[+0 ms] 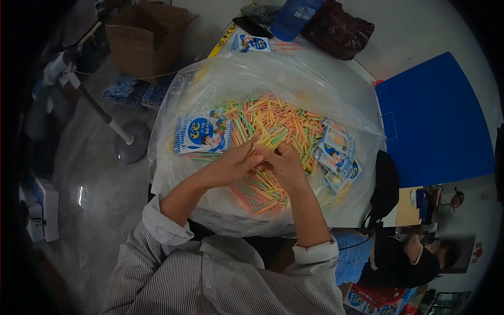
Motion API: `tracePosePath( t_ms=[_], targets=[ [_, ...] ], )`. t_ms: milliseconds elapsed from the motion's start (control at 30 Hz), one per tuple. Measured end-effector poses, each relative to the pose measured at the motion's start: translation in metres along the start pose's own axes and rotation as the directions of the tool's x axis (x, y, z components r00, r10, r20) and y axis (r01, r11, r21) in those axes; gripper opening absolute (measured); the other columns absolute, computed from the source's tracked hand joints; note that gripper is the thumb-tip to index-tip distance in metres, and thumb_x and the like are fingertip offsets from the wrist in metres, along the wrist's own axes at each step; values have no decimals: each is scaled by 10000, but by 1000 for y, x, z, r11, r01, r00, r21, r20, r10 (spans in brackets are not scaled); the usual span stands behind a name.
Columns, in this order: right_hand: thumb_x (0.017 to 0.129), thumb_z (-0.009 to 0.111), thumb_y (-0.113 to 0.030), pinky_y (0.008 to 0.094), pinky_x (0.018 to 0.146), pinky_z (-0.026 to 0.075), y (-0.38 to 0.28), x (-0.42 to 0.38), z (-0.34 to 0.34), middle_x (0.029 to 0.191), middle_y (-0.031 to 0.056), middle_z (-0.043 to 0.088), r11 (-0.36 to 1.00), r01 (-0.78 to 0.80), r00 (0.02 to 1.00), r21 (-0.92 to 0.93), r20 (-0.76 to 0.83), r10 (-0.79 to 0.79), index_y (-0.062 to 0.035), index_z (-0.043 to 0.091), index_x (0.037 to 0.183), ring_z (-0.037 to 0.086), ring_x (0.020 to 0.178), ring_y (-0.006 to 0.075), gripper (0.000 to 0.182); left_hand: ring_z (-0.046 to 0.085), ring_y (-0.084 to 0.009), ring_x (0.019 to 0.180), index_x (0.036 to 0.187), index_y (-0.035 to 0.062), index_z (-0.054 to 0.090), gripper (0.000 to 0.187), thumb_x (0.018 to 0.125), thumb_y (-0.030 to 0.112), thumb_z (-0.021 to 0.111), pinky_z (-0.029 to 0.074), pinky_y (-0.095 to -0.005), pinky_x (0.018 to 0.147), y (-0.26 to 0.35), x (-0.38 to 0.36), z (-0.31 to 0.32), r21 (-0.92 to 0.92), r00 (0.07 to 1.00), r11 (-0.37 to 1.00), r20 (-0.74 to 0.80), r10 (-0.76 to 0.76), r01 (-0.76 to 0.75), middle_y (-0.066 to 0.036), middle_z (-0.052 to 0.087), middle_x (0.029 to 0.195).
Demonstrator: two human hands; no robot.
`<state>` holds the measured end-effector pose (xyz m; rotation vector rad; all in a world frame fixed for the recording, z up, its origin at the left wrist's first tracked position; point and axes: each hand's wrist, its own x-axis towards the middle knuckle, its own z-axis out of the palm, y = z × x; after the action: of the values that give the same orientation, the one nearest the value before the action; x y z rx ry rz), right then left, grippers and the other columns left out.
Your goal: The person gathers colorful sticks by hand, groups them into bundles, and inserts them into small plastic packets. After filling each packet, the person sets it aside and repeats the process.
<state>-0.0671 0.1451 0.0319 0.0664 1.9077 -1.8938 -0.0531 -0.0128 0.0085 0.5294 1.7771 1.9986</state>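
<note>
My left hand (233,164) and my right hand (287,169) meet over the middle of a large clear plastic bag (210,79) spread open on the table. Between their closed fingers is a small bunch of thin coloured sticks (271,138), yellow, green and pink. Below and around lies a big heap of the same loose sticks (294,118). Blue-and-white printed packets (203,134) rest on the heap's left side, beyond my left hand. More such packets (337,152) lie to the right of my right hand. My fingertips partly overlap, so their exact grip is hidden.
At the table's far end are another packet (252,43), a blue container (295,18) and a dark plastic bag (338,29). A blue panel (436,121) and a black cap (384,186) are on the right. A cardboard box (144,39) and a stand (131,142) are left. Another person (401,260) sits lower right.
</note>
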Motion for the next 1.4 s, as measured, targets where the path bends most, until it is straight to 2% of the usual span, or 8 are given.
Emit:
tracePosePath(
  t_ms=[100,200,467,533,767,1167,1233,1400],
  targets=[
    [839,489,-119,245,658,487,13,6,-3,806,70,574,998,-25,998,57,57,21,32,542,888,567,717,136,167,552,-126,700,1038,-5,427,307,880,257,405,459,-241,606,-4,4,-8,36,984,985,49,-172,171,-67,536,828],
    [858,444,-111,252,714,483,3,1,-3,870,88,563,996,-44,985,77,170,31,56,520,932,559,793,144,198,534,-104,590,942,-4,470,254,879,235,407,448,-227,539,-16,6,-12,142,996,986,13,-89,86,-42,542,730],
    [858,449,-113,238,653,481,17,9,-11,755,63,567,991,130,991,17,-29,-130,28,552,869,563,702,120,176,515,-95,559,814,24,475,187,880,180,396,419,-220,512,-12,9,-8,96,980,982,-129,-149,162,-29,528,667],
    [849,478,-137,224,600,475,21,11,-16,687,43,553,984,172,975,-43,-134,-176,21,560,828,549,625,103,179,506,-93,586,815,34,468,169,881,171,394,414,-216,536,-22,15,-11,-192,961,963,-163,-223,191,-19,522,698],
    [824,521,-145,206,535,468,12,6,8,636,25,535,937,298,918,183,-325,-229,26,560,863,523,556,78,180,481,-80,619,872,61,466,139,883,179,393,401,-212,549,-21,24,-1,-384,936,909,-229,-267,165,-3,507,738],
    [834,501,-147,221,508,457,12,15,4,680,56,552,955,279,914,-106,-274,-297,31,556,933,532,575,102,212,460,-47,571,851,64,495,163,884,192,400,376,-182,513,-14,12,-16,-74,989,988,-51,-139,135,13,504,698],
    [847,484,-174,252,627,459,11,20,-12,851,94,565,454,249,584,-855,-242,-775,38,516,1001,562,710,165,264,477,-51,589,850,65,506,171,885,200,407,393,-179,533,-15,11,-17,-202,959,950,-101,-264,240,12,514,714],
    [852,475,-182,262,741,426,-7,30,15,1016,111,543,442,537,562,-718,-86,-823,-2,483,1085,557,854,194,294,520,-76,666,888,58,514,168,878,201,426,441,-196,610,-11,12,-14,-416,966,878,4,-260,238,-7,540,762]
  ],
)
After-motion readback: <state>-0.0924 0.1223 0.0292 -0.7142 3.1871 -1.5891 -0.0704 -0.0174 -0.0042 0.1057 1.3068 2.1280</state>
